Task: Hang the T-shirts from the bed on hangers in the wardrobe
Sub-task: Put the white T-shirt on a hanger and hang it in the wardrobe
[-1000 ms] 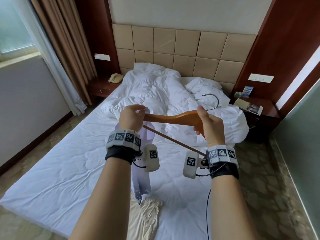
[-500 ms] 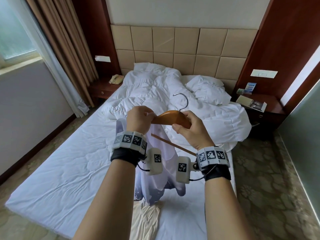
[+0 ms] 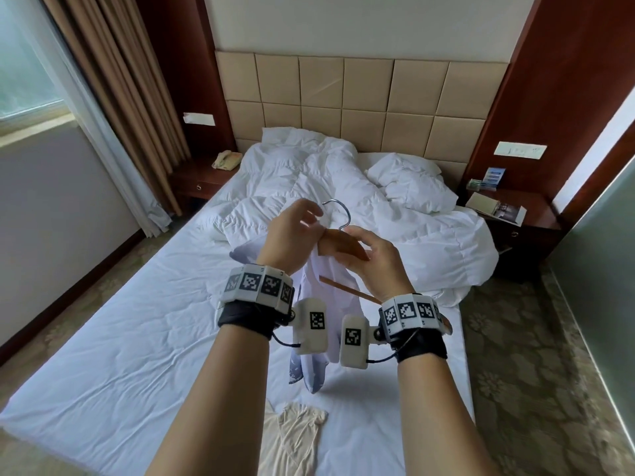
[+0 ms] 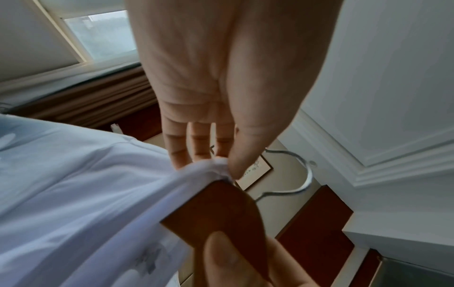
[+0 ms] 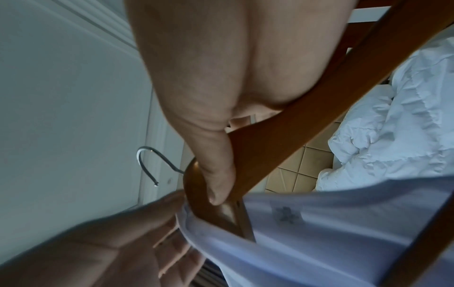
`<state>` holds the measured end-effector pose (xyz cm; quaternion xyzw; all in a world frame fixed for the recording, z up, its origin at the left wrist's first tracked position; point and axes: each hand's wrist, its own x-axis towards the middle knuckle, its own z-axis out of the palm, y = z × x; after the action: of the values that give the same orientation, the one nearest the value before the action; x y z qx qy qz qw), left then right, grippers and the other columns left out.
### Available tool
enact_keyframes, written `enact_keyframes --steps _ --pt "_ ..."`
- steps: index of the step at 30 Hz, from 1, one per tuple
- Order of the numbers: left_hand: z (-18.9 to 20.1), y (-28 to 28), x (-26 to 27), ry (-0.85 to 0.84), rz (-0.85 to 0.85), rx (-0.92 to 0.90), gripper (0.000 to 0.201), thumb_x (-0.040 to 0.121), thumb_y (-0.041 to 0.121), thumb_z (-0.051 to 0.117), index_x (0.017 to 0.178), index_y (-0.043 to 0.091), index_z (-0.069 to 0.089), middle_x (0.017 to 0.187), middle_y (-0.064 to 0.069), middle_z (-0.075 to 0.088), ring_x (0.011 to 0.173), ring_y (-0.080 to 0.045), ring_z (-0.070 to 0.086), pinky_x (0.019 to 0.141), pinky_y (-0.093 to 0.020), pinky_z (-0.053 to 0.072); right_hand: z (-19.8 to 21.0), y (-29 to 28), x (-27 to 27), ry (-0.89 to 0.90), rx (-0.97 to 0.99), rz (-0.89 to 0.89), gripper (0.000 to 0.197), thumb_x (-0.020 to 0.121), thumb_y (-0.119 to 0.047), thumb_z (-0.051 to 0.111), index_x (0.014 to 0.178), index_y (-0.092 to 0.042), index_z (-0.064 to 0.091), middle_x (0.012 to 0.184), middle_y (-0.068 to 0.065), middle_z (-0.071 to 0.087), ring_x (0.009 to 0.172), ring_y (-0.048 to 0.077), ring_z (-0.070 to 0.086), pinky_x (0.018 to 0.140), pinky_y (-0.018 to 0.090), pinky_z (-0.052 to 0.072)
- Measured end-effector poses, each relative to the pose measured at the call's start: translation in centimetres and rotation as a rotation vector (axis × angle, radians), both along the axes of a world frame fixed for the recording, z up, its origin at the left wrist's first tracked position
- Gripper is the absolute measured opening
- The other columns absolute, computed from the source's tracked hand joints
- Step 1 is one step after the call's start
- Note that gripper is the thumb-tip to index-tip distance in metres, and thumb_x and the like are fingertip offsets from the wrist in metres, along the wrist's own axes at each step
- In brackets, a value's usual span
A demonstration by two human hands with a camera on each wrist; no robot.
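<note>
Nothing legible is showing: the wristbands (image 3: 260,283) are carrying only black-and-white marker patterns, and the bedside leaflets (image 3: 493,175) are blurring beyond reading.

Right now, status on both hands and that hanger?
Left hand pinches white T-shirt collar. Right hand grips wooden hanger, one arm inside the shirt. Cream T-shirt on bed.

Right hand (image 5: 196,81) gripping a brown wooden hanger (image 5: 282,132), thumb pressed along its neck near the curved silver metal hook (image 5: 147,165). Left hand (image 5: 103,242) pinches the collar of a pale white-lilac T-shirt (image 5: 331,233) over the hanger's end. Rumpled white duvet (image 5: 405,116) at right.
</note>
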<state>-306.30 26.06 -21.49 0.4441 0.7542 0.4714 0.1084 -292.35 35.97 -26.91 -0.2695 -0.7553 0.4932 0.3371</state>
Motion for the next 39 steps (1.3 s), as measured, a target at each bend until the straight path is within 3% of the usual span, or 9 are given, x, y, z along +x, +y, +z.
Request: enact_keyframes --steps 4,11,16,23,27,30,34,36,39 --pt "0.6 -0.2 -0.6 0.053 -0.093 0.031 0.025 0.094 0.016 0.064 0.117 0.013 0.055 0.1 -0.002 0.067 0.089 -0.015 0.065 0.078 -0.022 0.05 -0.5 -0.3 -1.8 -0.036 0.0 0.016 0.029 0.083 -0.013 0.077 0.108 -0.027 0.07 0.102 -0.011 0.072 0.1 0.005 0.065 0.088 0.018 0.048" --pt "0.5 -0.6 -3.7 0.118 -0.141 -0.091 0.044 0.093 0.03 0.068 0.131 0.011 0.056 0.116 -0.003 0.065 0.108 -0.016 0.06 0.094 -0.03 0.047 -0.6 -1.0 -4.9 0.002 -0.072 0.004 0.019 0.083 -0.011 0.076 0.101 -0.016 0.07 0.095 -0.003 0.073 0.09 0.009 0.067 0.081 0.022 0.051" --pt "0.0 -0.5 -6.2 0.115 -0.207 -0.261 0.049 0.091 0.055 0.061 0.096 0.006 0.067 0.092 -0.011 0.069 0.092 -0.027 0.064 0.08 -0.042 0.049 0.0 -1.8 -6.8 0.004 -0.051 0.019 0.019 0.081 -0.01 0.079 0.095 -0.02 0.071 0.091 0.007 0.069 0.086 0.026 0.064 0.084 0.039 0.055" --pt "1.5 0.3 -10.1 0.186 -0.23 -0.349 0.087 0.059 0.094 0.042 0.079 0.013 0.068 0.073 0.0 0.068 0.073 -0.018 0.065 0.067 -0.039 0.051 2.6 -2.3 -9.7 -0.038 -0.121 0.02 0.028 0.078 -0.015 0.084 0.101 -0.024 0.072 0.095 -0.006 0.075 0.095 0.011 0.07 0.09 0.034 0.057" --pt "3.1 0.5 -12.5 0.153 -0.302 -0.36 0.092 0.055 0.091 0.049 0.085 0.008 0.071 0.079 -0.007 0.072 0.078 -0.021 0.067 0.072 -0.04 0.052 4.5 -2.4 -11.4 -0.076 -0.095 0.062 0.028 0.081 -0.01 0.081 0.107 -0.014 0.071 0.094 -0.002 0.073 0.092 0.012 0.07 0.084 0.026 0.057" --pt "4.5 0.3 -13.9 0.106 -0.378 -0.41 0.092 0.049 0.082 0.054 0.09 0.001 0.069 0.076 -0.008 0.066 0.073 -0.022 0.06 0.071 -0.036 0.047 5.7 -2.6 -12.5 -0.114 -0.051 0.162 0.026 0.083 -0.008 0.078 0.101 -0.017 0.062 0.084 -0.009 0.066 0.079 0.001 0.063 0.079 0.022 0.053" --pt "5.2 0.0 -15.5 0.169 -0.421 -0.433 0.053 0.082 0.056 0.065 0.099 0.007 0.072 0.089 -0.008 0.069 0.083 -0.021 0.061 0.079 -0.035 0.05 7.3 -2.1 -13.5 -0.288 -0.083 0.218 0.03 0.089 -0.017 0.073 0.102 -0.024 0.047 0.086 -0.003 0.059 0.064 0.003 0.056 0.057 0.018 0.044" --pt "5.2 -0.4 -16.4 0.2 -0.423 -0.403 0.036 0.088 0.045 0.066 0.099 0.012 0.074 0.094 -0.008 0.07 0.089 -0.021 0.064 0.084 -0.037 0.052 7.9 -1.7 -13.7 -0.35 -0.124 0.291 0.03 0.091 -0.013 0.071 0.11 -0.021 0.05 0.097 0.002 0.062 0.075 0.007 0.06 0.06 0.017 0.047" --pt "5.2 -0.8 -18.0 0.189 -0.437 -0.341 0.03 0.086 0.038 0.07 0.09 0.008 0.074 0.084 -0.011 0.069 0.078 -0.018 0.061 0.075 -0.036 0.05 8.2 -0.7 -13.8 -0.456 -0.206 0.419 0.033 0.088 0.007 0.064 0.11 -0.016 0.056 0.096 0.004 0.066 0.083 0.01 0.063 0.07 0.02 0.05"
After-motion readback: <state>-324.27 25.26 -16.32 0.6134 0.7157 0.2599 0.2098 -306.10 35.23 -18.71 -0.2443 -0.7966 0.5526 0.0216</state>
